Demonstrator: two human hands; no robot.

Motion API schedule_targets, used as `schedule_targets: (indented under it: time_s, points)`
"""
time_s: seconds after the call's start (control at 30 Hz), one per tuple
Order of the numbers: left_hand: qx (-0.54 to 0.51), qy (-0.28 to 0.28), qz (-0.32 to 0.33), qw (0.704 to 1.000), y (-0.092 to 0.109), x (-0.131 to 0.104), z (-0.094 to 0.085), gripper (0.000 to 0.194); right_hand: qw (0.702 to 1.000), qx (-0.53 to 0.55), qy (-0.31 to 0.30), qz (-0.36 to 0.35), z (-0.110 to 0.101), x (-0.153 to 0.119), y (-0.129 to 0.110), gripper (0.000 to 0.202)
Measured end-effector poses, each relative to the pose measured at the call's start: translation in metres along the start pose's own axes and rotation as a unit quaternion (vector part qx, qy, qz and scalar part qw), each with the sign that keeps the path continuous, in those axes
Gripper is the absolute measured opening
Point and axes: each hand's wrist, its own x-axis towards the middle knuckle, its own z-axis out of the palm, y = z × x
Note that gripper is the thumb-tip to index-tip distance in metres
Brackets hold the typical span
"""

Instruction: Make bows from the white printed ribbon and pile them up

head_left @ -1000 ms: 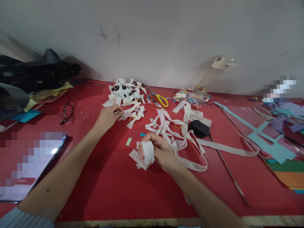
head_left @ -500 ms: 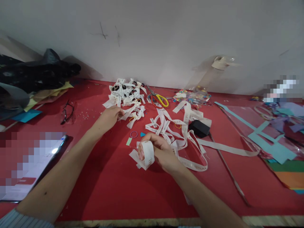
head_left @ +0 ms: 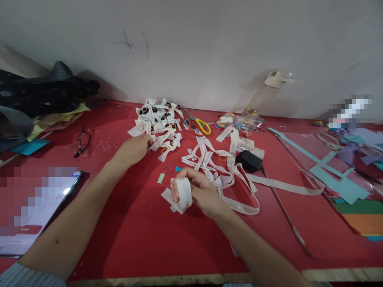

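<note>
My left hand [head_left: 136, 149] is closed in a pinch at the front left of a pile of white ribbon bows [head_left: 154, 115]. Its fingertips meet the tail of a ribbon bow [head_left: 160, 140] there; their tips are partly hidden. Nearer to me, my right hand [head_left: 197, 189] is curled round a looped white ribbon [head_left: 184, 195] with printed letters, the short ends poking out on the left. Just beyond that hand lie a purple elastic band [head_left: 166, 169], a pale green paper scrap [head_left: 160, 178] and a blue scrap [head_left: 178, 169].
Tangled printed ribbon [head_left: 227, 179] spreads right of my right hand, beside a black block [head_left: 249, 160]. Yellow-and-red scissors [head_left: 199, 126] lie behind. A phone [head_left: 38, 215] and glasses [head_left: 82, 141] are at left; cut paper [head_left: 347, 183] is at right. A wall [head_left: 191, 59] rises behind.
Both hands keep nearly the same pose and hold. The whole view has shifted slightly, so everything sits a little further left in the picture.
</note>
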Motion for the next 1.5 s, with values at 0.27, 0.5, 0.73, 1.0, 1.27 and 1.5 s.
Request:
schedule_targets:
  time_s: [0.27, 0.5, 0.73, 1.0, 1.27, 1.5]
  points:
    - [0.042, 0.003, -0.034, 0.999, -0.005, -0.002, -0.012, 0.024, 1.000, 0.012, -0.003, 0.006, 0.001, 0.000, 0.000, 0.023]
    - [0.055, 0.005, -0.035, 0.998, -0.007, -0.002, -0.008, 0.027, 1.000, 0.010, -0.001, 0.006, 0.001, 0.000, -0.001, 0.023]
    - [0.084, 0.003, -0.065, 0.994, -0.014, 0.000, -0.007, 0.045, 1.000, 0.017, 0.001, 0.008, 0.002, 0.000, -0.001, 0.024]
    - [0.087, 0.010, -0.062, 0.994, -0.009, -0.003, -0.006, 0.039, 1.000, 0.003, -0.002, 0.006, 0.001, 0.000, -0.001, 0.025]
    - [0.139, 0.045, 0.009, 0.989, -0.003, -0.003, -0.006, 0.020, 1.000, 0.009, 0.002, 0.007, 0.004, -0.002, -0.003, 0.025]
    - [0.198, 0.036, -0.025, 0.979, 0.013, -0.004, -0.004, 0.026, 1.000, 0.008, 0.015, 0.014, 0.005, -0.001, -0.003, 0.024]
